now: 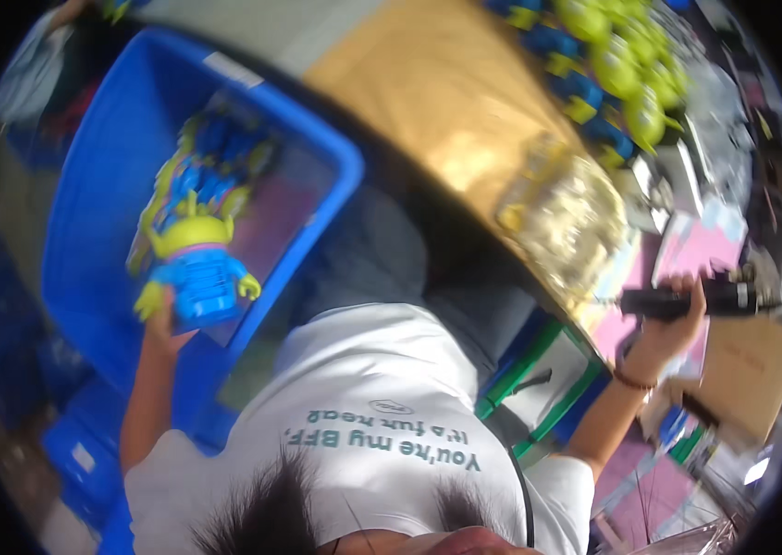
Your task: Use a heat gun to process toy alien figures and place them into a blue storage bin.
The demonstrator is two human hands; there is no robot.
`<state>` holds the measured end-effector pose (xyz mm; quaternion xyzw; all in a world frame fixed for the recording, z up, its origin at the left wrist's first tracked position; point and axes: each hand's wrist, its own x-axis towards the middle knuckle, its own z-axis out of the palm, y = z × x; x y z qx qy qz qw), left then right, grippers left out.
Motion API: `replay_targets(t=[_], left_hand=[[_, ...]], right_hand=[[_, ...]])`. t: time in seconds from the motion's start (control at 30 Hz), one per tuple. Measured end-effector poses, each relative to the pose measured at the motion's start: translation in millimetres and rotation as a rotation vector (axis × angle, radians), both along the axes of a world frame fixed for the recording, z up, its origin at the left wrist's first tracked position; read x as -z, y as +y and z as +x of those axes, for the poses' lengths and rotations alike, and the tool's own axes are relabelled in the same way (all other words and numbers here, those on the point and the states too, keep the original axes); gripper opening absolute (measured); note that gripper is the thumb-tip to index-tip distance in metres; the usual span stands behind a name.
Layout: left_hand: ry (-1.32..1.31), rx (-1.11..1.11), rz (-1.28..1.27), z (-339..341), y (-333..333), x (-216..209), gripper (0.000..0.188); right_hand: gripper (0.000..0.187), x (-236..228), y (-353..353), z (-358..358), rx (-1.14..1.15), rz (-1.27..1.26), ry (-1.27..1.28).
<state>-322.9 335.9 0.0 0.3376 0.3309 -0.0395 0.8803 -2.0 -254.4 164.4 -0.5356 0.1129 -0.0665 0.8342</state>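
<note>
My left hand is closed around a toy alien figure with a blue body, a green head and green hands. The figure hangs over the inside of a blue plastic bin, its head toward the far side. Inside that bin lies a pile of similar blue and green toy figures. Out to the right, my right hand grips a black electric screwdriver, its thin bit pointing left above the worktable.
Green toy heads and blue toy bodies line the far right of the brown worktable. A clear plastic bag lies nearer. A cardboard box stands right; a green-edged bin sits below. Another person is at far left.
</note>
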Motion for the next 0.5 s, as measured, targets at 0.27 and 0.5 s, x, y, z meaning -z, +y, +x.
replay_targets(t=[0.27, 0.5], left_hand=[[-0.677, 0.656, -0.596, 262.7, -227.4, -68.4, 0.107], [-0.324, 0.658, -0.926, 327.7, -380.1, -64.6, 0.096]], right_hand=[[0.042, -50.3, -3.2, 65.5, 0.127, -0.370, -0.568], [0.020, -40.8, -0.7, 152.4, 0.029, -0.351, -0.674]])
